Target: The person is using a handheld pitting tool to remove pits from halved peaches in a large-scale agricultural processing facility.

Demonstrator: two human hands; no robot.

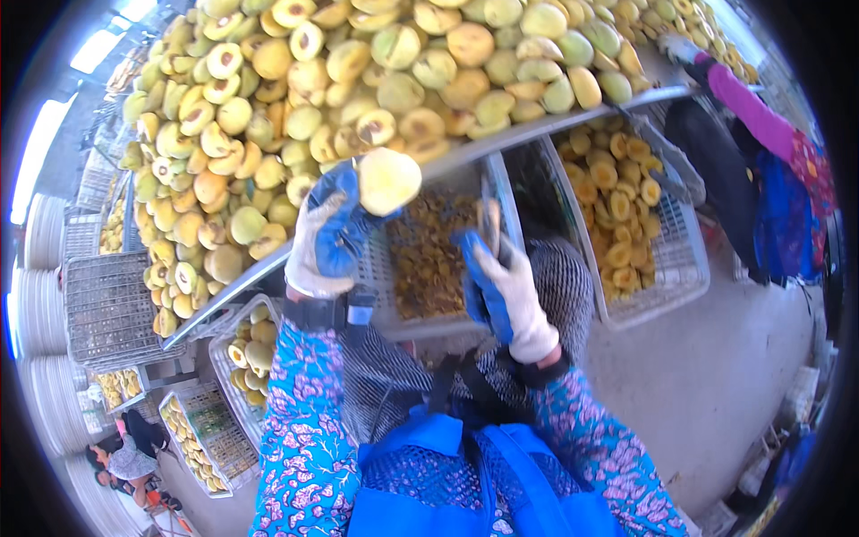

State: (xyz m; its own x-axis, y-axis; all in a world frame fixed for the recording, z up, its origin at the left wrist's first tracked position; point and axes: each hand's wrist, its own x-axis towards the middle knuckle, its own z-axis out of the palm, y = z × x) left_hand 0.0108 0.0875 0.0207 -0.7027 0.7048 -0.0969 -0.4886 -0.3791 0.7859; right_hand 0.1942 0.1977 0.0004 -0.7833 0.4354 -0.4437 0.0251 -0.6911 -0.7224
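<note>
My left hand (330,231), in a white glove with a blue palm, holds a pale yellow fruit piece (389,181) at the edge of a metal table. My right hand (500,288), gloved alike, grips a small tool (492,218) that is blurred; its kind cannot be told. Both hands are above a plastic crate (443,329) with brown pits and scraps (433,262) in it. Beyond them a large heap of halved yellow-green stone fruit (396,74), some with the pits in, covers the table.
The metal table edge (523,127) runs slantwise before me. Right of my knee is a crate of fruit halves (671,295); another crate (221,349) sits at left. A co-worker's gloved hand (681,48) reaches the table at upper right. Stacked crates (107,309) stand at far left.
</note>
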